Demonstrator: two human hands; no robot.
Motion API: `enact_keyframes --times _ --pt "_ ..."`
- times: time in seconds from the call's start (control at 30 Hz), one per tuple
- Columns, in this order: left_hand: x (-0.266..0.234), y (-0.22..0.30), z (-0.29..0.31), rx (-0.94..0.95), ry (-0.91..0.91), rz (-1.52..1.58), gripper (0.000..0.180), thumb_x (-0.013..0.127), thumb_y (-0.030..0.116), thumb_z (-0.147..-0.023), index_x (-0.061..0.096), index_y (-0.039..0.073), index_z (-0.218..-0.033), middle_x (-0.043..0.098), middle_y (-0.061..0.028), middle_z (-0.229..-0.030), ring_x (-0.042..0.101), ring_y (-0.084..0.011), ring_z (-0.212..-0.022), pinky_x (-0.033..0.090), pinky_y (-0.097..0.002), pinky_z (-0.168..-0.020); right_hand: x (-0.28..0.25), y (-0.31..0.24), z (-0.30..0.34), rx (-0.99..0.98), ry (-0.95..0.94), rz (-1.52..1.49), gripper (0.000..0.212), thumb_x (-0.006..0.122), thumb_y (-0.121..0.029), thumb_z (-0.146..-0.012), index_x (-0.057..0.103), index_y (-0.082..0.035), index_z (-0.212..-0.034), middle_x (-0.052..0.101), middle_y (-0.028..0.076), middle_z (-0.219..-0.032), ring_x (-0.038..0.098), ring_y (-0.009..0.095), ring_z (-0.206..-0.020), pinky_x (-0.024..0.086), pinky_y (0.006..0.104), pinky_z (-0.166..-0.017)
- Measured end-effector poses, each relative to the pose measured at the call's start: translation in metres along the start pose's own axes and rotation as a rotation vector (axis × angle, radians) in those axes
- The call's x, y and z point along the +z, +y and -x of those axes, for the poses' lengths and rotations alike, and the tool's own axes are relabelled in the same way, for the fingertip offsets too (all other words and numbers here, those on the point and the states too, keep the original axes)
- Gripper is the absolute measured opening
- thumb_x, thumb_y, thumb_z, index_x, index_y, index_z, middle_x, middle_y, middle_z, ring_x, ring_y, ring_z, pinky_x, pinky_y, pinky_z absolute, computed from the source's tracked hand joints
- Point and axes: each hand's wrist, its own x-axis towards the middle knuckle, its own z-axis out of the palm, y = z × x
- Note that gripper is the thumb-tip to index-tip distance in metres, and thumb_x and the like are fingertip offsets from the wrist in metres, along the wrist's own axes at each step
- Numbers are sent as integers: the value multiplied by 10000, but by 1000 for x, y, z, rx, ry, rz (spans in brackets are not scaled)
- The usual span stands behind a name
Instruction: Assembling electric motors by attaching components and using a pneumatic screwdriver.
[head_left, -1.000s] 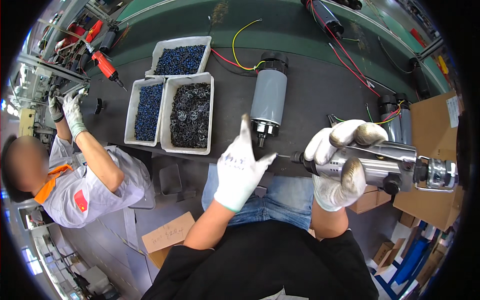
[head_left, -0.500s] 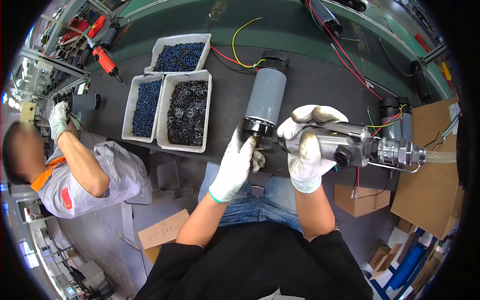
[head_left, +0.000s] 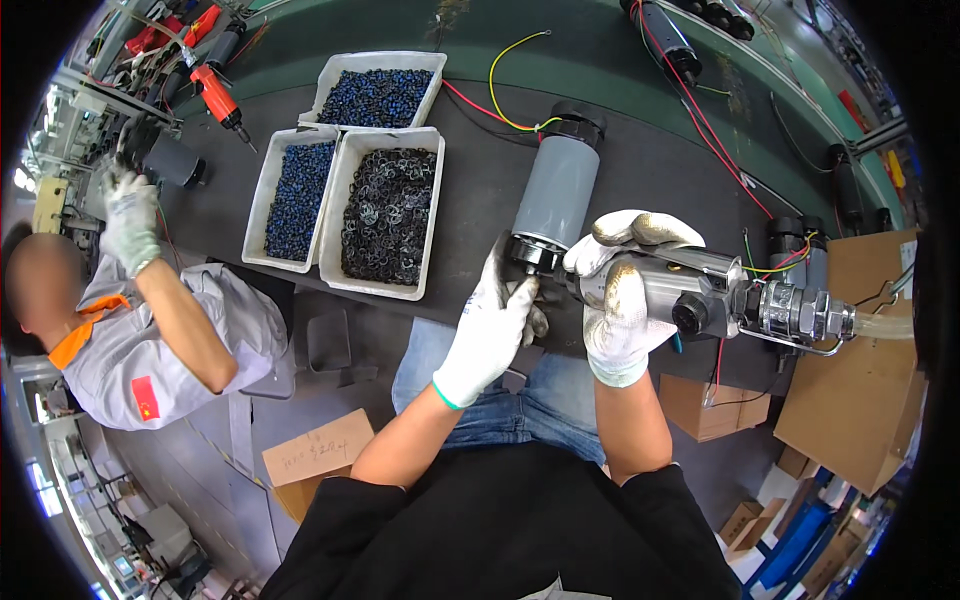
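at worktop edge: left hand [head_left: 490,335], earlier spread in air, now pinches near end of grey cylinder [head_left: 555,200]; right hand [head_left: 622,300], clenched round air tool [head_left: 700,295], has brought tip against it. fastening looks underway.

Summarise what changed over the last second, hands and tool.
The right hand brought the silver air tool in from the right to the near end of the grey cylinder. The left hand, open in the air a second ago, moved up to that end. The cylinder and the three parts trays stayed put.
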Motion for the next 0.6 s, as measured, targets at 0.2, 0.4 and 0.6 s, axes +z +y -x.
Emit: enact_keyframes --times 0.2,0.4,0.6 --pt "-5 -3 -1 19 -19 -62 672 526 120 -1086 183 75 -1662 627 -26 -904 554 -48 -642 459 -220 -539 0 -3 3 65 -20 53 472 747 -157 -954 490 9 -1313 642 223 -1093 670 227 -794 612 378 -688" --pt "-4 -1 2 44 -24 -157 681 532 118 -1083 181 93 -1666 632 -29 -980 562 -48 -660 464 -226 -542 -1 -6 3 150 -21 110 464 746 -167 -951 494 3 -1301 645 219 -1088 664 224 -776 607 372 -692" --pt "0 6 4 67 1 -165 672 530 126 -1080 195 68 -1659 644 -28 -932 570 -60 -654 467 -234 -547 -3 0 2 25 -61 238 434 714 -134 -950 496 -5 -1303 646 212 -1088 658 233 -772 596 372 -688"
